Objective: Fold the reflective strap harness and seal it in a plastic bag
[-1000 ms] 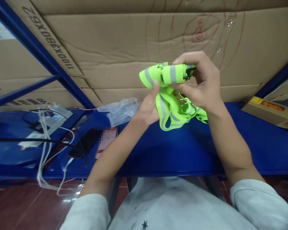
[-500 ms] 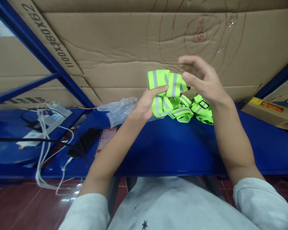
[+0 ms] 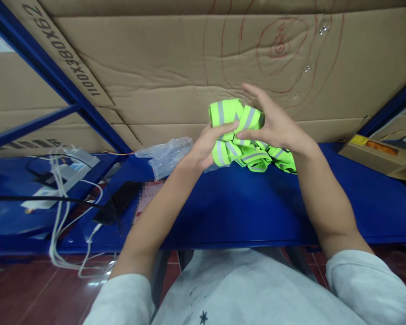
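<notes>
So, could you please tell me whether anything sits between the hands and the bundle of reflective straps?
Nothing visible does: the left hand and right hand both already touch the reflective straps directly, above the blue shelf.

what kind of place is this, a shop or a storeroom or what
Most likely a storeroom or packing station in a warehouse. Flattened cardboard cartons line the back of a blue metal rack shelf, and both hands bundle a fluorescent reflective strap vest beside an empty clear plastic bag.

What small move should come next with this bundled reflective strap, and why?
Probably close the right hand around the reflective strap: its fingers are spread over the folded top, only the left hand pinches it, and loose loops spill onto the blue shelf.
</notes>
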`<state>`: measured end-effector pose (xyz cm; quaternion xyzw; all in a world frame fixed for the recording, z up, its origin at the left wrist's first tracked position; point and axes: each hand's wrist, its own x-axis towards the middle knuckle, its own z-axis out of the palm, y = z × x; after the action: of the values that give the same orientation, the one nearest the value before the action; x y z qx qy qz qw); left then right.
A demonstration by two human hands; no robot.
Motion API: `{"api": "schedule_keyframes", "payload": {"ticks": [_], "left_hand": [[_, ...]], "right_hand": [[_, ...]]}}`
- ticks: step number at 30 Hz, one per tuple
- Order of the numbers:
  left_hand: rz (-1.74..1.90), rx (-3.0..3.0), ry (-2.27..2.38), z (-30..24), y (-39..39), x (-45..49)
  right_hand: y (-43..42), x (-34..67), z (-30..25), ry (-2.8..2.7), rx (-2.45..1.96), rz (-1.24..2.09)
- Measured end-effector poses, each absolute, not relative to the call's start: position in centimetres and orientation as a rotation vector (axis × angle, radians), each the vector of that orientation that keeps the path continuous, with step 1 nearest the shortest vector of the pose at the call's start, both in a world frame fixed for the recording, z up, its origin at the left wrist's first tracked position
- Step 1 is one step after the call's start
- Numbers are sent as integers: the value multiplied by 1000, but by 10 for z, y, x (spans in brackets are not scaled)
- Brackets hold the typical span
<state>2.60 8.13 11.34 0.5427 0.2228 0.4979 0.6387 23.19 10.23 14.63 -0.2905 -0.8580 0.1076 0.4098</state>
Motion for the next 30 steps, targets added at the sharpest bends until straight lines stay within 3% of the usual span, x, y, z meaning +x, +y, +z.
{"api": "schedule_keyframes", "payload": {"ticks": [5, 14, 25, 30], "left_hand": [[1007, 1313, 597, 108, 83, 19], [836, 1374, 397, 99, 87, 17], [945, 1257, 429, 112, 90, 19], [1053, 1232, 345, 122, 87, 14]], "right_hand": [[106, 240, 148, -2361, -830, 283], [89, 242, 160, -2128, -835, 524], [89, 235, 158, -2157, -885, -3], [85, 219, 152, -2175, -865, -32]]}}
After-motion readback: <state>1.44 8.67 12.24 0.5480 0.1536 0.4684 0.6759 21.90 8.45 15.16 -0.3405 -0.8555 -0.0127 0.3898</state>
